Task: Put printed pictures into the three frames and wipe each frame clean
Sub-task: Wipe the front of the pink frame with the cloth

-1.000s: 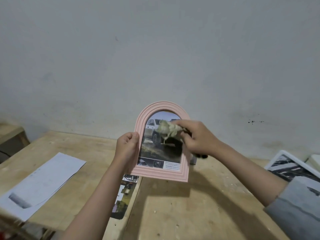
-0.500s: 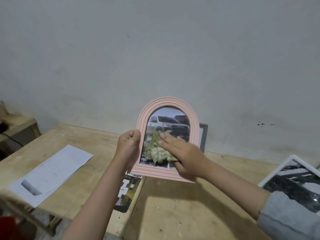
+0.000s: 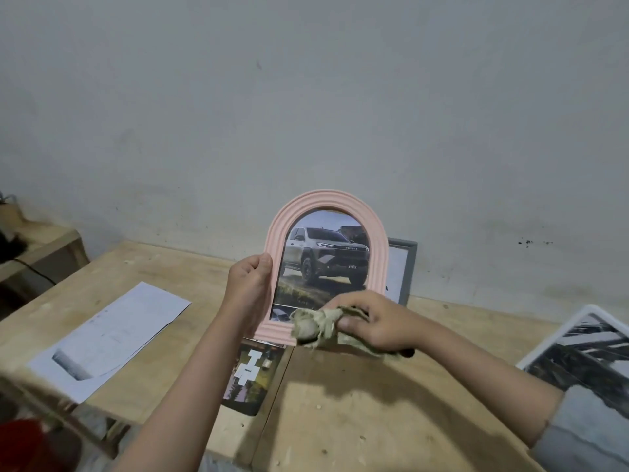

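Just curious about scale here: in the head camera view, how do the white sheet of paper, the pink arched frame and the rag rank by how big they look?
1. white sheet of paper
2. pink arched frame, nearly as large; held up nearer the camera, so unsure
3. rag, clearly smallest

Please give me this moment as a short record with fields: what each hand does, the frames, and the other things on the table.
left hand: grips the left edge of the pink arched frame, held upright
right hand: holds a crumpled rag at the frame's bottom edge
picture in frame: a pickup truck
grey frame: leans on the wall, behind
white frame: at the right, picture inside
table: white paper, dark print
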`<move>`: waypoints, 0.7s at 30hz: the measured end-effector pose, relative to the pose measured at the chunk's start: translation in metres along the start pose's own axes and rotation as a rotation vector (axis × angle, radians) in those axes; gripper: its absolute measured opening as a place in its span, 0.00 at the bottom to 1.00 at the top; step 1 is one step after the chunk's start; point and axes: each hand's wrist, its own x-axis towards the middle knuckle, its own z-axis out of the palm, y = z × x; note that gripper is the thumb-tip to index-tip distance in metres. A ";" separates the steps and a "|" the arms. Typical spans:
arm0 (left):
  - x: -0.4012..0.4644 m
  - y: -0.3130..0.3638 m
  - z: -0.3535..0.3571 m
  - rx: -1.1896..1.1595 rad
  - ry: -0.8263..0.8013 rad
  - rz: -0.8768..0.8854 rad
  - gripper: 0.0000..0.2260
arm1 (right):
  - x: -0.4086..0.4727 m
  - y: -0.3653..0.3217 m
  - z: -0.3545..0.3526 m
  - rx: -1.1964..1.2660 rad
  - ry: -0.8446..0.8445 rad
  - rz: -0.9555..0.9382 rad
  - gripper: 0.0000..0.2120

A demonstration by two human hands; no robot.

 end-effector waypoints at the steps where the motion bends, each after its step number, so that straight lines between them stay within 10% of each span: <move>1: 0.001 -0.001 -0.001 -0.004 -0.002 0.006 0.14 | 0.003 -0.003 -0.009 0.022 0.003 -0.006 0.14; 8: -0.003 0.014 -0.001 0.021 -0.076 0.027 0.14 | 0.030 -0.013 -0.064 -0.590 0.630 -0.248 0.28; 12: -0.004 0.021 -0.001 0.048 -0.064 0.070 0.13 | 0.044 0.004 -0.060 -0.905 0.509 -0.234 0.31; 21: 0.005 0.026 -0.007 0.066 0.020 0.064 0.13 | 0.026 0.018 0.028 -0.724 0.281 -0.316 0.39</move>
